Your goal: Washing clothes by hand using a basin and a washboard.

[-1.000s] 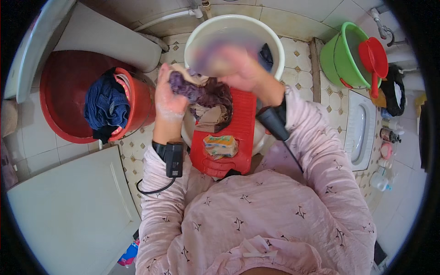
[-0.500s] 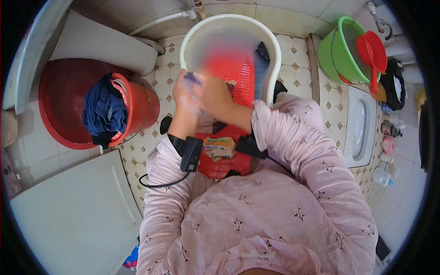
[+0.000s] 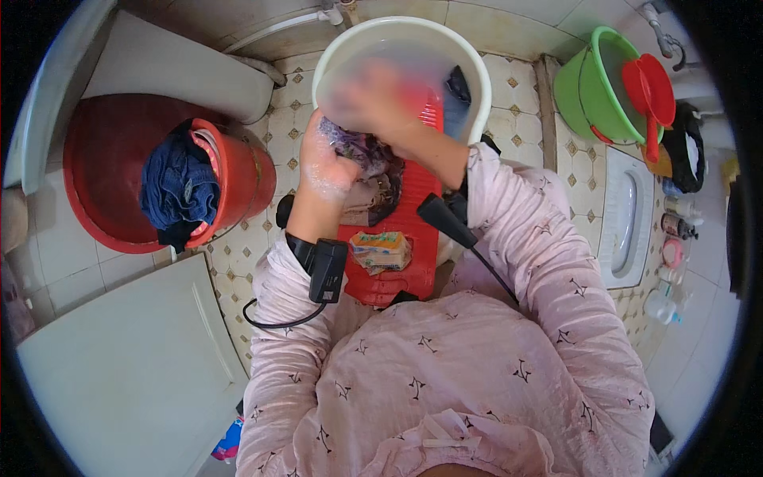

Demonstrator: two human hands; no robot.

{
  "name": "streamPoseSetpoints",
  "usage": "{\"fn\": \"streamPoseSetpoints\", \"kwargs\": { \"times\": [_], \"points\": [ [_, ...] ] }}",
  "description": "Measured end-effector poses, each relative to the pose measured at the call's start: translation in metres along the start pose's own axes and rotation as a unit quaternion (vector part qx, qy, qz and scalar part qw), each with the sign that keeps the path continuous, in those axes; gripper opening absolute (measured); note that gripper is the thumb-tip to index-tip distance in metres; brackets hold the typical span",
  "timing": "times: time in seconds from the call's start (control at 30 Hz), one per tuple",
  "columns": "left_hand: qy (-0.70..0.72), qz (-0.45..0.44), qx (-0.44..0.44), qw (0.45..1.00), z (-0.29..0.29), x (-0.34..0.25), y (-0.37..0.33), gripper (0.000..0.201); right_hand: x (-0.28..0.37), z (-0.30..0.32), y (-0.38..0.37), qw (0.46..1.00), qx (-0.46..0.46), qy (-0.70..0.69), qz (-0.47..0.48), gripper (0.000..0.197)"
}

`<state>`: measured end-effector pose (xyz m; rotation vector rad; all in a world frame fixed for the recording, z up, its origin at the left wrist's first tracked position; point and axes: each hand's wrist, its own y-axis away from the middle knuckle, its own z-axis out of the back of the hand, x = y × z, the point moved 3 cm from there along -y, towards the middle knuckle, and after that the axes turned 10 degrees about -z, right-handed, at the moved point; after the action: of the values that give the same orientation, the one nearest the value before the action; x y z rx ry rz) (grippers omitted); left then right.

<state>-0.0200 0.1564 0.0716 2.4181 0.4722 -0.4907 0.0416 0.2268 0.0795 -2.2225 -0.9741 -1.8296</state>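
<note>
My left hand (image 3: 322, 163), wet with suds, is closed around a dark purple patterned cloth (image 3: 366, 149) that is bunched up and soapy. A lower part of this cloth hangs onto a red ribbed washboard (image 3: 419, 195). My right hand (image 3: 377, 99) reaches across above the cloth, its fingers too blurred to make out. The washboard leans into a white basin (image 3: 480, 95) holding cloudy water and a dark blue cloth (image 3: 456, 103). On the washboard's near end lies a wrapped soap bar (image 3: 381, 251).
At left, a red bucket (image 3: 253, 187) with dark blue jeans (image 3: 179, 187) hanging over its rim stands by a large red tub (image 3: 83, 215). A green bucket (image 3: 579, 95) with a red dipper (image 3: 652, 95) stands right, near a squat toilet (image 3: 624, 219) and several bottles.
My hands were pressed together around the cloth; now the right has moved up and away from the left. More of the purple cloth shows, and suds cover my left palm.
</note>
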Motion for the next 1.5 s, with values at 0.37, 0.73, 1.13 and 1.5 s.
{"fn": "streamPoseSetpoints", "kwargs": {
  "times": [0.37,0.73,1.13,1.5],
  "points": [
    [-0.078,-0.150,0.057,0.984,0.020,-0.054,0.002,0.023,0.024,0.043,-0.015,0.865,0.323,0.371,-0.094,0.036],
    [-0.063,-0.109,-0.002,0.992,0.035,-0.034,-0.012,0.017,0.020,0.037,-0.034,0.959,0.237,-0.052,-0.145,0.036],
    [-0.171,-0.199,-0.037,0.964,-0.008,0.001,0.014,0.034,0.006,-0.010,0.001,0.931,-0.035,0.341,0.124,0.018],
    [-0.081,-0.146,-0.099,0.981,-0.007,0.004,0.008,0.033,-0.003,-0.002,0.011,0.902,-0.037,0.356,0.242,0.017]
  ]
}}
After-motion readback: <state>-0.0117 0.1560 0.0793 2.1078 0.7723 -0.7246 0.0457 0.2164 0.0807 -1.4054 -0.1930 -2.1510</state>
